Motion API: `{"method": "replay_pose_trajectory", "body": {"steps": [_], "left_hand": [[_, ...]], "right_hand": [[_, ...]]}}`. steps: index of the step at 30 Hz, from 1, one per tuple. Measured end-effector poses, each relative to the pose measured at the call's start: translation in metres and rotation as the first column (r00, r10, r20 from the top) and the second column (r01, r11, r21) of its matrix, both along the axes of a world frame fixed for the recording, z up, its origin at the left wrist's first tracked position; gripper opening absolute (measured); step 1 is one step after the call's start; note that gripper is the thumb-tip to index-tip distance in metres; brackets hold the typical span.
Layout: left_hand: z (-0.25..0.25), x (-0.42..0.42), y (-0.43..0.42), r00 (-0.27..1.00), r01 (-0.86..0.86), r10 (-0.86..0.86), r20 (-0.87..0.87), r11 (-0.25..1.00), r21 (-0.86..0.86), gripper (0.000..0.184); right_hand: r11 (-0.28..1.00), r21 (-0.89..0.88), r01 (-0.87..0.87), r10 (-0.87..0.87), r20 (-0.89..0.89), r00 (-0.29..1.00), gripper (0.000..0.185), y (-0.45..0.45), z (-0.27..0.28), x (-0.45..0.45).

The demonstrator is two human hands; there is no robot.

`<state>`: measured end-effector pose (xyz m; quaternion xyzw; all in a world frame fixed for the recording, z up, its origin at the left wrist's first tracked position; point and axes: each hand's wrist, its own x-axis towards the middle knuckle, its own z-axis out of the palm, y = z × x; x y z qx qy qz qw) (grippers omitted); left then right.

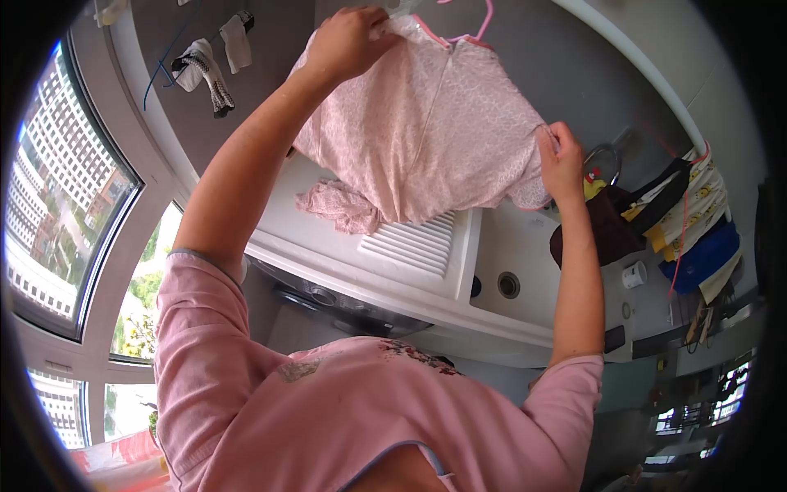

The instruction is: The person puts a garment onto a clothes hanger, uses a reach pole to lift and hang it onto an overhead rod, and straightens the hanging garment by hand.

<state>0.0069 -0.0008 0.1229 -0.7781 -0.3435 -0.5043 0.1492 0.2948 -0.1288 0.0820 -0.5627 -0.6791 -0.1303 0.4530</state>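
Observation:
A pale pink lace-patterned blouse (418,123) hangs spread out in front of me on a pink hanger (484,20). My left hand (348,41) is closed on its upper left shoulder, fingers bent over the cloth. On the other side, my right hand (561,160) pinches the edge of a sleeve between thumb and fingers. A crumpled piece of similar pink cloth (340,207) lies on the white counter below; whether it joins the blouse I cannot tell.
Under the blouse is a ribbed washboard (414,242) beside a white sink (512,246). Bags (602,230) hang at the right, near a white cup (634,275). Socks (209,70) hang at upper left, by the window (70,189). A dark washing machine (328,299) sits below the counter.

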Motion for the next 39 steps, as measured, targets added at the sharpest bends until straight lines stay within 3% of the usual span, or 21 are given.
{"method": "replay_pose_trajectory", "body": {"steps": [6, 9, 12, 14, 15, 18, 19, 21, 23, 25, 27, 28, 29, 30, 32, 33, 35, 38, 39], "left_hand": [[-0.046, 0.001, 0.010, 0.969, -0.242, 0.239, -0.067, 0.970, -0.033, 0.033], [-0.049, 0.008, -0.010, 0.999, -0.045, 0.050, 0.004, 0.931, -0.363, 0.031], [-0.049, 0.010, -0.029, 0.981, 0.193, -0.134, 0.139, 0.717, -0.669, 0.032], [-0.061, 0.013, -0.029, 0.925, 0.363, -0.221, 0.310, 0.761, -0.538, 0.033], [-0.059, 0.011, -0.031, 0.915, 0.352, -0.222, 0.337, 0.848, -0.396, 0.037], [-0.057, -0.006, -0.019, 0.947, 0.131, -0.029, 0.319, 0.944, -0.302, 0.063], [-0.066, -0.012, -0.015, 0.946, 0.136, -0.035, 0.322, 0.946, -0.295, 0.063], [-0.095, -0.019, -0.005, 0.915, 0.071, 0.085, 0.395, 0.929, -0.364, 0.083], [-0.136, -0.016, -0.009, 0.939, 0.112, 0.081, 0.334, 0.847, -0.520, 0.098], [-0.205, -0.006, -0.007, 0.963, 0.157, 0.026, 0.269, 0.756, -0.635, 0.105], [-0.255, 0.007, -0.015, 0.921, 0.334, -0.096, 0.376, 0.690, -0.642, 0.106], [-0.269, 0.014, -0.021, 0.856, 0.468, -0.188, 0.482, 0.677, -0.568, 0.105], [-0.292, 0.023, -0.019, 0.821, 0.542, -0.210, 0.531, 0.580, -0.609, 0.105], [-0.292, 0.028, -0.028, 0.820, 0.545, -0.213, 0.532, 0.576, -0.609, 0.105], [-0.288, 0.037, -0.041, 0.833, 0.545, -0.150, 0.533, 0.395, -0.740, 0.086], [-0.288, 0.038, -0.040, 0.827, 0.552, -0.154, 0.540, 0.396, -0.733, 0.086], [-0.290, 0.042, -0.037, 0.906, 0.421, -0.084, 0.414, 0.243, -0.874, 0.056], [-0.285, 0.037, -0.036, 0.888, 0.447, -0.057, 0.457, 0.350, -0.823, 0.040], [-0.279, 0.036, -0.036, 0.850, 0.515, -0.076, 0.521, 0.329, -0.792, 0.042]], "right_hand": [[0.997, -0.040, 0.060, -0.060, -0.003, 0.998, 0.022, 0.002, -0.021, -0.030], [0.990, 0.104, 0.091, -0.097, 0.046, 0.994, 0.020, -0.005, -0.024, -0.043], [0.978, 0.116, 0.174, -0.182, 0.057, 0.982, 0.017, -0.014, -0.019, -0.047], [0.967, 0.184, 0.178, -0.192, 0.059, 0.980, 0.017, -0.021, -0.014, -0.044], [0.957, 0.230, 0.178, -0.197, 0.064, 0.978, 0.017, -0.023, -0.009, -0.042], [0.923, 0.347, 0.167, -0.210, 0.091, 0.973, 0.016, -0.029, 0.007, -0.035], [0.906, 0.382, 0.183, -0.231, 0.084, 0.969, 0.016, -0.031, 0.012, -0.032], [0.896, 0.406, 0.178, -0.229, 0.082, 0.970, 0.016, -0.032, 0.019, -0.028], [0.880, 0.451, 0.151, -0.202, 0.067, 0.977, 0.018, -0.033, 0.024, -0.028], [0.886, 0.438, 0.153, -0.193, 0.048, 0.980, 0.018, -0.035, 0.027, -0.032], [0.873, 0.471, 0.128, -0.165, 0.038, 0.986, 0.017, -0.034, 0.031, -0.036], [0.873, 0.469, 0.132, -0.169, 0.038, 0.985, 0.017, -0.033, 0.032, -0.036], [0.895, 0.428, 0.125, -0.147, 0.019, 0.989, 0.017, -0.031, 0.033, -0.034], [0.916, 0.385, 0.116, -0.125, 0.000, 0.992, 0.017, -0.031, 0.034, -0.033], [0.916, 0.383, 0.121, -0.133, 0.004, 0.991, 0.018, -0.026, 0.029, -0.030], [0.915, 0.384, 0.123, -0.139, 0.012, 0.990, 0.019, -0.024, 0.028, -0.030], [0.921, 0.370, 0.122, -0.132, 0.001, 0.991, 0.020, -0.028, 0.027, -0.031], [0.909, 0.392, 0.142, -0.148, -0.017, 0.989, 0.022, -0.034, 0.025, -0.035], [0.892, 0.421, 0.163, -0.167, -0.028, 0.986, 0.023, -0.035, 0.026, -0.035]]}}
